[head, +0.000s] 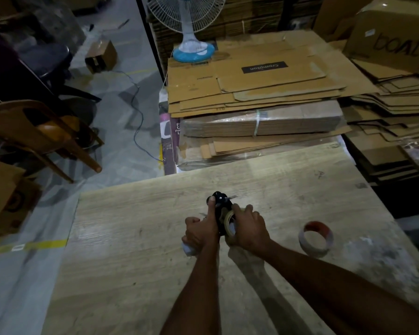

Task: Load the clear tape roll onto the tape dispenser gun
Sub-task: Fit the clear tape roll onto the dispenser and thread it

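Note:
A black tape dispenser gun (220, 201) is held above the middle of the wooden table (136, 238). My left hand (201, 229) grips its pale handle, with the thumb stretched up along the gun's black body. My right hand (248, 229) is closed around the clear tape roll (229, 220), which sits pressed against the gun's right side. Only the roll's front rim shows between my hands; whether it is seated on the gun's hub is hidden.
An emptier tape roll with a red and white core (316, 238) lies on the table to the right of my hands. Stacks of flattened cardboard (264, 93) and a table fan (194, 48) stand beyond the far edge. A wooden chair (41, 134) is at left.

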Tool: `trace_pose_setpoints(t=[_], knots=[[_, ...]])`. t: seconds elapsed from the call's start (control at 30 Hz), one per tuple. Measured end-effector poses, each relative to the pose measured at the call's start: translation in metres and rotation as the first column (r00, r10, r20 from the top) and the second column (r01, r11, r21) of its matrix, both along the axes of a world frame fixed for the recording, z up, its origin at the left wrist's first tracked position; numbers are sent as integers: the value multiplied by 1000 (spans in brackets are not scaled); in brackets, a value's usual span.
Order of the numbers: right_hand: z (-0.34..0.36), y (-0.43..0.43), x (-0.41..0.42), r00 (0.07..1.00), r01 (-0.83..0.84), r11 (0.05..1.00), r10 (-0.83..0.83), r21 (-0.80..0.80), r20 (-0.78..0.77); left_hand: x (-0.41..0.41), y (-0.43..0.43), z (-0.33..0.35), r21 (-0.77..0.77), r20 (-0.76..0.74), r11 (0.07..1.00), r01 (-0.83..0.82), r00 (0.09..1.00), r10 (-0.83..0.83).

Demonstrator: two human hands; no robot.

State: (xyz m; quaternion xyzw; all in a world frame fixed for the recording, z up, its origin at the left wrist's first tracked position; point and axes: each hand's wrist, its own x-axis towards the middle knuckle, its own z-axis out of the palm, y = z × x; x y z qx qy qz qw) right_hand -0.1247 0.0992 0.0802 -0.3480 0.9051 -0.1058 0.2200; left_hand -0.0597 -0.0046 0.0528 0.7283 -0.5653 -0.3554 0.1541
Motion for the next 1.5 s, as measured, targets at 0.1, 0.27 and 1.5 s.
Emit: trace_pose_setpoints(t=[0.1, 0.27, 1.5], knots=[[-2, 3, 2, 998, 61, 998, -61, 5, 3, -3, 3, -3, 15, 3, 1000, 3, 1000, -3], [3, 4, -5, 953, -238, 966, 252, 98, -166, -4, 8, 2, -12, -12, 999, -51, 999, 50], [20, 57, -68, 929, 275, 832, -100, -482, 358, 15, -46, 7, 11, 121, 918, 395, 911, -394]])
